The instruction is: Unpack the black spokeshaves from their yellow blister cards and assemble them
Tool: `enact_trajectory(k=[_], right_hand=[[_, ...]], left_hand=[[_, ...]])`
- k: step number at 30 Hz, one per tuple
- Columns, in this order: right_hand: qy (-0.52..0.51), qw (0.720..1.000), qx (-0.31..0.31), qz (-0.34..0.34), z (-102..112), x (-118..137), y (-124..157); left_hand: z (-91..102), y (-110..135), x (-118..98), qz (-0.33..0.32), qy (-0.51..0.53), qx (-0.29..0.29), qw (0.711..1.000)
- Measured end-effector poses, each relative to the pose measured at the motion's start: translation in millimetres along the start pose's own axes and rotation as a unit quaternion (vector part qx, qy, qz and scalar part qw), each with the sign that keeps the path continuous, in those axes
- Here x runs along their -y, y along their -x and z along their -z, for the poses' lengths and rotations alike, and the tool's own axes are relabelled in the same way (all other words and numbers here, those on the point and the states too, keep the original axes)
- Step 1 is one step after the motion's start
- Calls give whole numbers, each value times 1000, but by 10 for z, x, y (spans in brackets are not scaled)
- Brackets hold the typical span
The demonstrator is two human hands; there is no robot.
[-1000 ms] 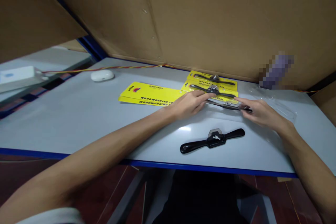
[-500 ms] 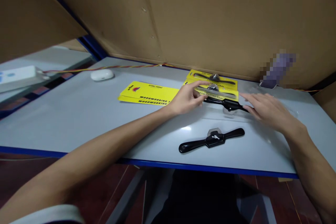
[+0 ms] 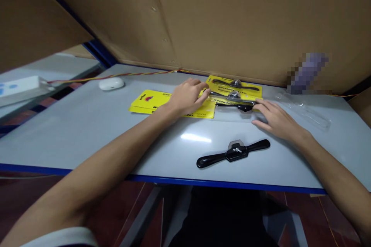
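So the table (image 3: 72,131) is the big one, and the loose shave (image 3: 233,154) lies near its front edge, so go by that. Yellow cards (image 3: 156,100) sit behind it to the left, two packs (image 3: 234,94) straight behind, a clear shell (image 3: 314,115) behind to the right. Left hand (image 3: 189,94) is over the cards, fingers bent; can't tell if they're pinching anything. Right hand (image 3: 275,117) is behind the loose shave, a bit right, thumb and fingers apart, fingertips by the near end of a second shave (image 3: 242,107). That one's directly behind the loose shave, in front of the packs, seemingly on clear plastic (image 3: 228,115). My read: they're lining up shave and packaging. Next move probably calls for steadying it right-handed while the left handles a card.
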State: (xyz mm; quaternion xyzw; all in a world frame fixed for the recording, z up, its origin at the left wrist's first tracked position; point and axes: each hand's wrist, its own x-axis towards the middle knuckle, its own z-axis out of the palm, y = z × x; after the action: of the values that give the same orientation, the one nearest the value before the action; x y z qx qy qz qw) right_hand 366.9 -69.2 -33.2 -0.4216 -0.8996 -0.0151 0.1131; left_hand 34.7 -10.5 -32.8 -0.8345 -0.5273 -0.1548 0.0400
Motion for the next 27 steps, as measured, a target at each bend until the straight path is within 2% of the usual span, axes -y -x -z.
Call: enact_trajectory(k=[3, 7, 11, 13, 19, 24, 27], right_hand=[[-14, 1000, 8, -9, 51, 11, -3], [-45, 999, 3, -17, 101, 18, 46], [-74, 996, -1, -50, 109, -13, 90], [-68, 995, -2, -66, 108, -31, 93], [-60, 996, 20, -63, 99, -20, 87], [-53, 993, 38, -102, 110, 11, 84], [-49, 993, 39, -97, 119, 20, 74]], left_hand=[[-79, -31, 38, -2, -49, 51, 998], [-159, -47, 2, -21, -63, 63, 996], [-153, -37, -18, 46, -58, 39, 997], [-140, -36, -18, 80, -68, 46, 993], [-119, -61, -24, 91, -56, 97, 990], [50, -47, 4, 119, -66, 105, 985], [246, -18, 19, 140, -77, 52, 986]])
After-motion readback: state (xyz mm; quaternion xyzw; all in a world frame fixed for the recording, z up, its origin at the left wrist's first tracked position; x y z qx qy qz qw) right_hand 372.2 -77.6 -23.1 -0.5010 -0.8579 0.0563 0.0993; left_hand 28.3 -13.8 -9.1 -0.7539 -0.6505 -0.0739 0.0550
